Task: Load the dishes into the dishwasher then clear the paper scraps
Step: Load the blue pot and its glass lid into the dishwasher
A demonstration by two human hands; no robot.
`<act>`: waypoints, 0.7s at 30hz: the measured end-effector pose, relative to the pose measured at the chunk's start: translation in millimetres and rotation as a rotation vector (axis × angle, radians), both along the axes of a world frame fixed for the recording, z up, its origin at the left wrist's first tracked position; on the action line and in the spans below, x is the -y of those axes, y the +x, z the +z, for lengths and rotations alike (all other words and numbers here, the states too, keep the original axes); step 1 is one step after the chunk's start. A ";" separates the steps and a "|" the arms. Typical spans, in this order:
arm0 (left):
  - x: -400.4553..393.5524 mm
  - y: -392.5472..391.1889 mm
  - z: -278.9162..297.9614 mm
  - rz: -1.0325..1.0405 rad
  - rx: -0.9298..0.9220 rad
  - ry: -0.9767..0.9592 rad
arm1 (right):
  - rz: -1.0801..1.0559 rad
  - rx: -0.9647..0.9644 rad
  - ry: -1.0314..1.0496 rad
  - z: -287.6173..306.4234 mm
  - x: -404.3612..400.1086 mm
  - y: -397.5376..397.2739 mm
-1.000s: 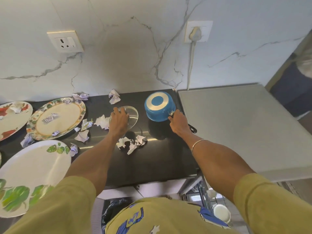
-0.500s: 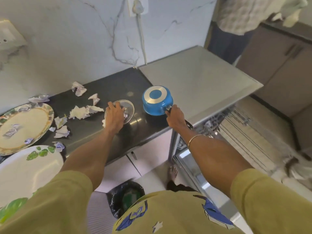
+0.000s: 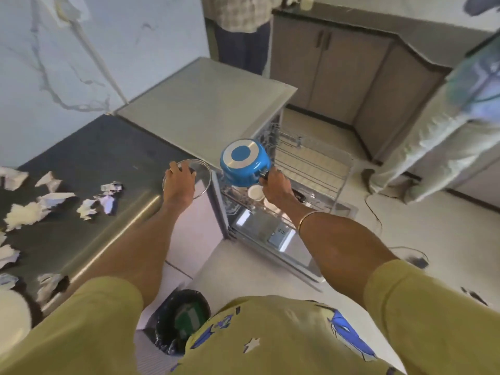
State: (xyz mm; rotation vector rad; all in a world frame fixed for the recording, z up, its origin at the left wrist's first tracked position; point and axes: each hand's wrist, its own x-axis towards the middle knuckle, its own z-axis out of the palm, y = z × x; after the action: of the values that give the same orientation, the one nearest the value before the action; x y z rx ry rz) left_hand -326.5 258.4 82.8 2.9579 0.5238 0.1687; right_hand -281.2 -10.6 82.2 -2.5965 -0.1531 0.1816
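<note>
My right hand grips the black handle of a blue saucepan, held upside down in the air over the open dishwasher's upper rack. My left hand holds a clear glass lid just past the dark counter's right edge. A white cup sits in the rack below the pan. Crumpled paper scraps lie scattered on the dark counter at the left.
The dishwasher's grey top adjoins the counter. A black-lined bin stands on the floor below me. A person stands at the back by brown cabinets. A white plate's edge shows at the lower left.
Both hands have lifted off the counter and swung right. The pan now hangs over the dishwasher rack, and the lid has left the counter. My view has turned right.
</note>
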 end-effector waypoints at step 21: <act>374.7 21.4 -40.2 -0.420 -0.040 -0.182 | -0.357 -0.061 -0.113 -28.6 387.7 -73.0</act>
State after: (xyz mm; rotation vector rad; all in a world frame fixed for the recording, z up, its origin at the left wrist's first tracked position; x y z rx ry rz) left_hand -305.1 -116.3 42.6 2.8156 -0.0822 0.0160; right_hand -354.3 -398.3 53.5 -2.6731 0.3506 0.1419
